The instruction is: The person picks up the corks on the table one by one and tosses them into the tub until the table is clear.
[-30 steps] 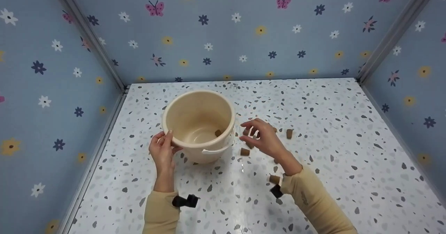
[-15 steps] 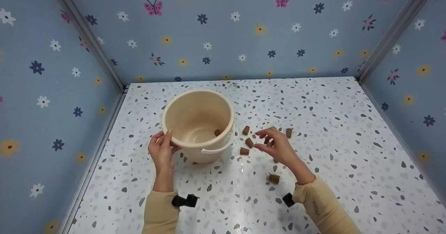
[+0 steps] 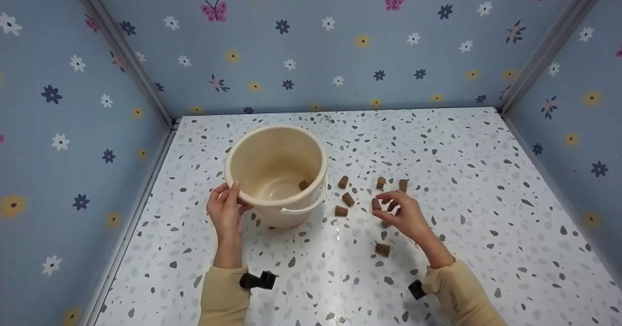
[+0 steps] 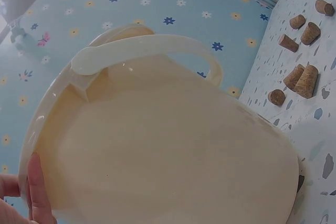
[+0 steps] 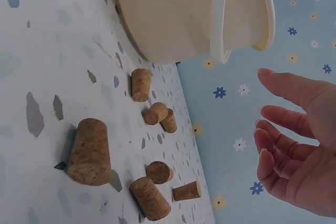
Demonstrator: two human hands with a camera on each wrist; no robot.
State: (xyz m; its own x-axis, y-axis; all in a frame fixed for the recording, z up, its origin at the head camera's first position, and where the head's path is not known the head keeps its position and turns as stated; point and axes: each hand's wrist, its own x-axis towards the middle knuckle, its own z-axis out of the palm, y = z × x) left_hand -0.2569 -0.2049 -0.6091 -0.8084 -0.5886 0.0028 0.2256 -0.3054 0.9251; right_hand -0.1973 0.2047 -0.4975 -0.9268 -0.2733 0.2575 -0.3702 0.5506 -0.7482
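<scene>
OK, head cam: L hand (image 3: 227, 212) grips the bucket (image 3: 272, 163) by its rim, fingers curled over; R hand (image 3: 407, 215) hovers by the loose corks (image 3: 341, 211), fingers apart. One cork (image 3: 303, 185) sits inside the bucket, the others visible lie on the tbl (image 3: 486, 195), so early days, I'd say. L wrist cam: rim held, handle (image 4: 136, 51) arcing across the near side, several corks out beyond. R wrist cam: R hand half open, holding nada, loose corks below, untouched.

On table (image 3: 461, 180): bucket (image 3: 276, 158), one cork (image 3: 303, 185) inside. Right of bucket: other corks (image 3: 348, 199), right hand (image 3: 406, 215) above. At bucket's near left side: left hand (image 3: 227, 214). Behind table: wall (image 3: 313, 39).
</scene>
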